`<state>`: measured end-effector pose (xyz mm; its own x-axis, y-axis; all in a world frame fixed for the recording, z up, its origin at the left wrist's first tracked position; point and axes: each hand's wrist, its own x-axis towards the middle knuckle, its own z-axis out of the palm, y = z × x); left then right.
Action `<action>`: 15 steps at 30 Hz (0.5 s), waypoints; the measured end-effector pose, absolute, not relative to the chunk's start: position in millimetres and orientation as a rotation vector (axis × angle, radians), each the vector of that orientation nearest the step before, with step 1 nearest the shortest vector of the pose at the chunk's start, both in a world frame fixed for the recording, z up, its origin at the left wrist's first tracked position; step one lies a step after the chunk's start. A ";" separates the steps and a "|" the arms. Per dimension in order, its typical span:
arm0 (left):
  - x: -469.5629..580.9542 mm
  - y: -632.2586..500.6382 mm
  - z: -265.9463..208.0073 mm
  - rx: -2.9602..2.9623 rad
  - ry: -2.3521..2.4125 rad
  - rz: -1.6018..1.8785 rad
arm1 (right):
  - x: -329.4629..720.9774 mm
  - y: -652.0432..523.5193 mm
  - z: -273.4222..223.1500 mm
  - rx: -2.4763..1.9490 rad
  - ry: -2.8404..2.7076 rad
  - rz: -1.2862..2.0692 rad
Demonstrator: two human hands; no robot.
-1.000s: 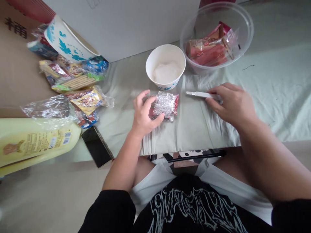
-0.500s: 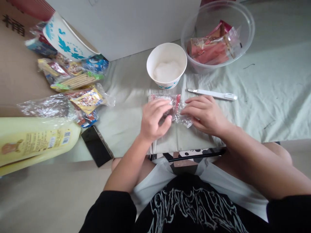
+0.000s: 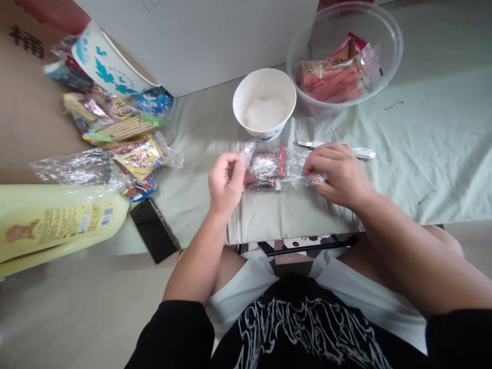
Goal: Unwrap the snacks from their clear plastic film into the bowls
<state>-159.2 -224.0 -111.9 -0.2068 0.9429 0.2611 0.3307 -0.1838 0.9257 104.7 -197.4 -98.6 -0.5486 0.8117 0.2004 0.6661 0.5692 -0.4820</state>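
Between my hands lies a clear plastic snack packet (image 3: 265, 168) with red edging and brown contents, resting on the pale green cloth. My left hand (image 3: 226, 183) pinches its left end, where a bit of clear film sticks up past the fingertips. On the other side, my right hand (image 3: 340, 171) is closed on the crinkled clear film at the right end. Partly covered by that hand, a white utility knife (image 3: 364, 153) lies just behind it. Beyond the packet stands a white paper bowl (image 3: 265, 102) with something whitish inside.
At the back right, a clear plastic tub (image 3: 346, 97) holds red-wrapped snacks. Several snack packets (image 3: 138, 159) are piled at the left beside a tilted paper bucket (image 3: 111, 66). A phone (image 3: 154, 230) and a yellow bottle (image 3: 61, 225) lie at the front left.
My left hand has moved left off the packet's top and now pinches its left end. My right hand has shifted slightly right with the film, which is stretched out more.
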 end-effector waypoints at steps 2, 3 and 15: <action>-163.8 -220.4 -111.4 1.155 1.497 1.513 | 105.1 -197.1 -98.4 -1.200 -2.401 0.521; -167.3 -218.2 -111.0 1.008 1.477 1.526 | 105.3 -196.9 -98.4 -1.192 -2.399 0.527; -199.2 -210.5 -114.9 1.101 1.535 1.228 | 111.6 -195.3 -97.2 -1.322 -2.144 0.566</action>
